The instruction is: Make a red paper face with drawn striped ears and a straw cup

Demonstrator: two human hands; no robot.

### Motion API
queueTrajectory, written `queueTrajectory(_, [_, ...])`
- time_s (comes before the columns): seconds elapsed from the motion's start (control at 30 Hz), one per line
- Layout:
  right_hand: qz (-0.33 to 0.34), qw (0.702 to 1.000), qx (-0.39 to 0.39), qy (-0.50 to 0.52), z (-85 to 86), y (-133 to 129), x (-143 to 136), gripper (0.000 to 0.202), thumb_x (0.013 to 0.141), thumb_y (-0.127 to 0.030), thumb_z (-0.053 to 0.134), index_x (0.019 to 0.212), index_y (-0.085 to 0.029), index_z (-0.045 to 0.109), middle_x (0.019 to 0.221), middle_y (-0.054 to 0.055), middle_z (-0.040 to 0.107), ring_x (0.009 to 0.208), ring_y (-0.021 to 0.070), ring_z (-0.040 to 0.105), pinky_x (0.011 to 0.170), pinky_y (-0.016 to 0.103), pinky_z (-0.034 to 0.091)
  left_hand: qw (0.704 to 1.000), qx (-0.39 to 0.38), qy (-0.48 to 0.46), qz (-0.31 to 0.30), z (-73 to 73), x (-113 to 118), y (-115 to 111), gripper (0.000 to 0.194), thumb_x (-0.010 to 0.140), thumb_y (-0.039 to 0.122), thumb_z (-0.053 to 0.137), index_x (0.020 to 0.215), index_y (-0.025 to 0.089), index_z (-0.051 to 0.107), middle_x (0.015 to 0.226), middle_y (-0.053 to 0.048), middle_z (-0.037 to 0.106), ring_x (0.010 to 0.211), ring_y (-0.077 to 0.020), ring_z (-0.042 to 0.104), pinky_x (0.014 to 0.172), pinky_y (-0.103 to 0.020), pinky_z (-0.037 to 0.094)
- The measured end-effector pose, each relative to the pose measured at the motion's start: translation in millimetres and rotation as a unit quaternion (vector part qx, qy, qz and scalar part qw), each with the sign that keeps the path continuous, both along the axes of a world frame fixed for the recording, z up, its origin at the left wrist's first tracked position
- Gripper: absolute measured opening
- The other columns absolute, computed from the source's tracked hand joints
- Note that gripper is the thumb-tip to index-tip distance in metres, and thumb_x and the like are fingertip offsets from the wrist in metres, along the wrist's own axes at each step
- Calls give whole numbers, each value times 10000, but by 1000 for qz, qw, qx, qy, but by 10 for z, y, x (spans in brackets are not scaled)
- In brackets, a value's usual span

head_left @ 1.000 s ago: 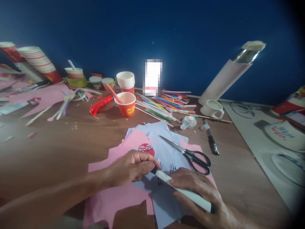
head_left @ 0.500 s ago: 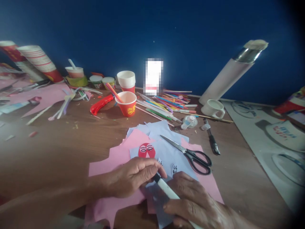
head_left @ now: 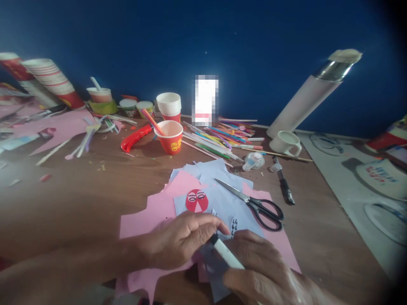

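White marker (head_left: 227, 252), more covered than before, is over the blue-grey paper (head_left: 222, 163), near and left of the scissors (head_left: 251, 201). We grasp it in our right hand (head_left: 263, 262), fingers half bent; our left hand (head_left: 190, 235) curls at its black end, gripping or not, we cannot tell.

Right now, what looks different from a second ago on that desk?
The left hand and the white pen have moved slightly towards the person, uncovering more of the red paper face. The right hand now hides more of the pen. Nothing was visibly let go; the scissors and front red cup stayed put.
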State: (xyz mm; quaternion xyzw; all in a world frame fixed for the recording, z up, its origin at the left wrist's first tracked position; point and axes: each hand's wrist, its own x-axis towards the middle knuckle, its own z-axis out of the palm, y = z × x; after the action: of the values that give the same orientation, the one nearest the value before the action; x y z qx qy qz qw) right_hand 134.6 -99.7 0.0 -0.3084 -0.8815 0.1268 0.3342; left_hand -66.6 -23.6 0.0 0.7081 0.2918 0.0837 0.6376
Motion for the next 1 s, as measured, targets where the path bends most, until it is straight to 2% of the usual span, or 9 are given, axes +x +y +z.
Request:
queueTrajectory(0.13, [3, 999, -23, 48, -104, 91, 37, 188, 939, -233, 426, 955, -172, 603, 740, 63, 664, 700, 181, 639, 679, 339, 499, 992, -109, -52, 38, -30, 19, 130, 485, 935, 519, 338, 1229, 161, 481, 560, 72, 340, 464, -81, 300, 426, -192, 233])
queueTrajectory(0.23, [-44, 996, 7, 72, -99, 142, 176, 165, 913, -202, 467, 1018, -203, 595, 779, 47, 686, 665, 166, 631, 679, 324, 485, 990, -61, -94, 80, -43, -1, 248, 472, 945, 498, 323, 1240, 144, 424, 602, 50, 454, 429, -70, 327, 421, -199, 284])
queueTrajectory(0.3, [-125, 989, 20, 80, -85, 161, 306, 174, 916, -223, 460, 1022, -231, 597, 772, 40, 687, 637, 175, 618, 649, 320, 476, 985, -17, -108, 133, -54, -26, 316, 416, 949, 467, 339, 1153, 135, 484, 613, 42, 468, 421, -62, 329, 432, -206, 311])
queueTrajectory(0.37, [-191, 978, -10, 85, -89, 173, 427, 198, 937, -305, 434, 1017, -239, 603, 761, 42, 667, 680, 194, 618, 663, 327, 473, 976, 8, -99, 195, -70, -52, 365, 380, 946, 454, 355, 1085, 142, 521, 575, 53, 437, 413, -64, 312, 407, -200, 283])
queueTrajectory(0.43, [-208, 970, -60, 107, -111, 181, 511, 306, 954, -409, 376, 1027, -225, 609, 759, 49, 633, 720, 202, 611, 662, 325, 471, 970, 22, -79, 231, -89, -76, 390, 340, 940, 437, 378, 1030, 158, 550, 553, 60, 413, 420, -67, 303, 392, -192, 254])
queueTrajectory(0.57, [-179, 971, -82, 137, -157, 196, 549, 373, 957, -443, 345, 1055, -198, 609, 734, 41, 578, 684, 190, 579, 656, 336, 459, 970, 58, -40, 235, -120, -112, 381, 256, 911, 370, 449, 927, 178, 618, 557, 52, 414, 462, -73, 327, 419, -186, 264])
queueTrajectory(0.7, [-188, 975, -49, 110, -165, 219, 533, 220, 913, -258, 457, 1078, -209, 593, 754, 35, 591, 701, 190, 585, 688, 351, 463, 966, 116, 8, 230, -111, -124, 356, 223, 877, 346, 510, 839, 179, 654, 572, 37, 456, 501, -82, 359, 459, -192, 291])
queueTrajectory(0.83, [-175, 983, -24, 55, -161, 265, 569, 313, 837, -87, 519, 1105, -238, 575, 825, 38, 639, 758, 190, 603, 710, 339, 466, 963, 158, 25, 218, -102, -122, 362, 209, 878, 313, 512, 816, 172, 653, 617, 19, 535, 542, -94, 421, 505, -202, 335])
queueTrajectory(1.0, [-148, 988, -25, -29, -122, 307, 628, 382, 839, -169, 551, 1218, -191, 508, 928, 81, 645, 865, 230, 593, 763, 379, 443, 960, 240, 22, 145, -156, -123, 368, 185, 900, 250, 490, 895, 162, 652, 804, -30, 650, 694, -124, 550, 632, -229, 414])
